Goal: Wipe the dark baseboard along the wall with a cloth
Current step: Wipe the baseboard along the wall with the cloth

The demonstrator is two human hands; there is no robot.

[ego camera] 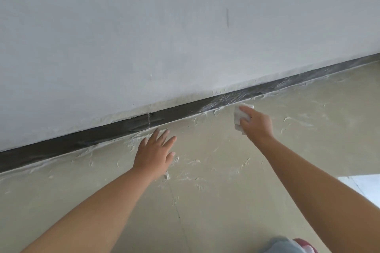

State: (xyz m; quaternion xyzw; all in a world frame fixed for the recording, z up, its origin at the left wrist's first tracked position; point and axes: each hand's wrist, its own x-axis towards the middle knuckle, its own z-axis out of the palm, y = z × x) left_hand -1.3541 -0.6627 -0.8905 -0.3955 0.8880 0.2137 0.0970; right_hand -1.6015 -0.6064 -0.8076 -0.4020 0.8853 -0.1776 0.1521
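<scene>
Head view, looking down at a floor and the foot of a wall. Right hand (256,123) in the centre right of the frame, fingers curled around a white cloth (239,116), gripping it. Cloth bunched, its top edge touching the floor just below the dark baseboard (115,131); not possible to tell if pressed against the board itself. Left hand (154,155) in the centre of the frame, fingers straight and spread, holding nothing, fingertips near the lower edge of the baseboard; not clear whether resting on the floor or hovering above it. Both forearms bare, reaching in from the lower edge of the frame.

Baseboard as a dark band going diagonally from the lower left to the upper right. Clean and dark on the left part, covered with pale streaks just above the cloth and further to the upper right. A thin vertical joint (148,121) in the board, above the left hand.

Grey-white wall (164,26) filling the upper half, with a short dark mark (227,18) in the upper right. Beige floor (205,201) below, spotted with white smears and crusts near the board. A piece of blue-grey fabric (281,245) and something red (304,244) at the bottom right edge.
</scene>
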